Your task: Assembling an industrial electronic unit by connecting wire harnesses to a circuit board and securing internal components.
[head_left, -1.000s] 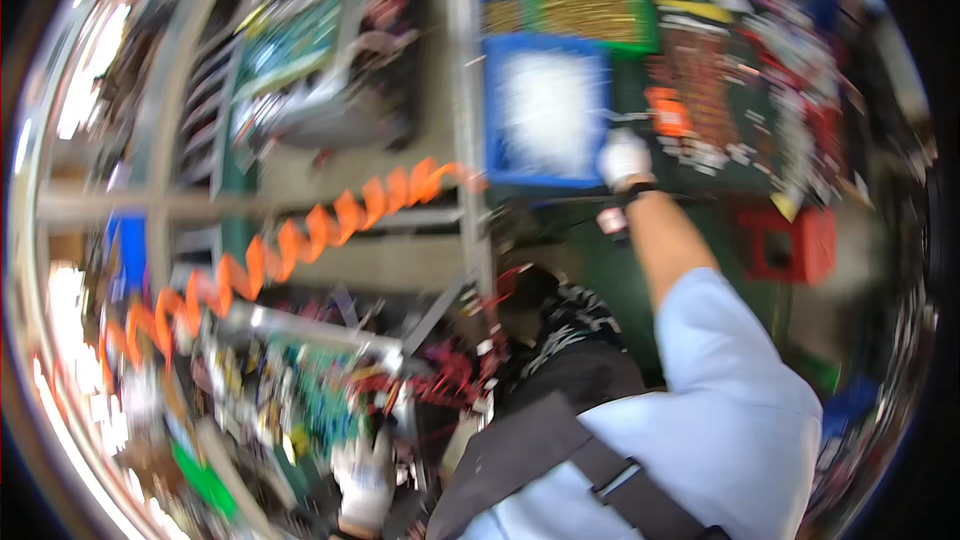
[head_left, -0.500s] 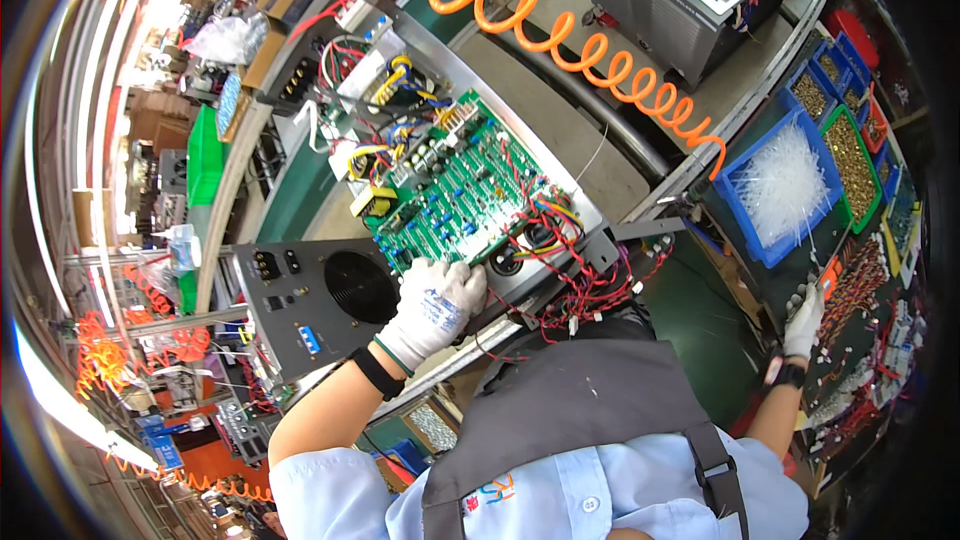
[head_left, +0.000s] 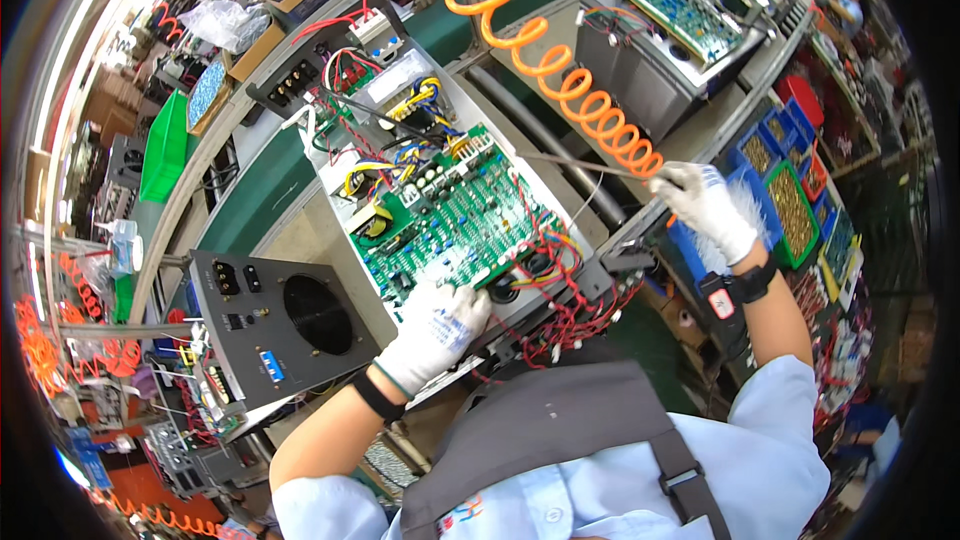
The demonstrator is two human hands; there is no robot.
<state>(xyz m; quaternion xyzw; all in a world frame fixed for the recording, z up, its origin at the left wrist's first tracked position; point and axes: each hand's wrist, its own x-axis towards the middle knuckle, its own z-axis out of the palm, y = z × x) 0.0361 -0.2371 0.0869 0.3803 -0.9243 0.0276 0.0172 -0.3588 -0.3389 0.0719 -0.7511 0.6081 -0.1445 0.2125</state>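
My left hand (head_left: 437, 332), in a white glove, is closed at the near edge of a green circuit board (head_left: 455, 225), its fingers bent over that edge. The board lies in an open metal chassis (head_left: 565, 230) crowded with yellow, blue, black and red wires. At the chassis's right end hangs a bundle of red wires (head_left: 560, 325). My gloved right hand (head_left: 705, 208) is raised to the right of the chassis, fingers closed. From them a long thin rod (head_left: 585, 164) points left toward the board's far edge; its exact kind is too blurred to tell.
An orange coiled hose (head_left: 565, 75) hangs across the far side. Left of the chassis stands a black fan panel (head_left: 265, 325). A second unit with a board (head_left: 680, 15) sits far right. Blue bins (head_left: 755, 155) and a green bin (head_left: 795, 215) of small metal parts stand at right.
My right hand has moved up and left from the bench at right, now with the thin rod. My left hand stays at the board's edge. The view has shifted.
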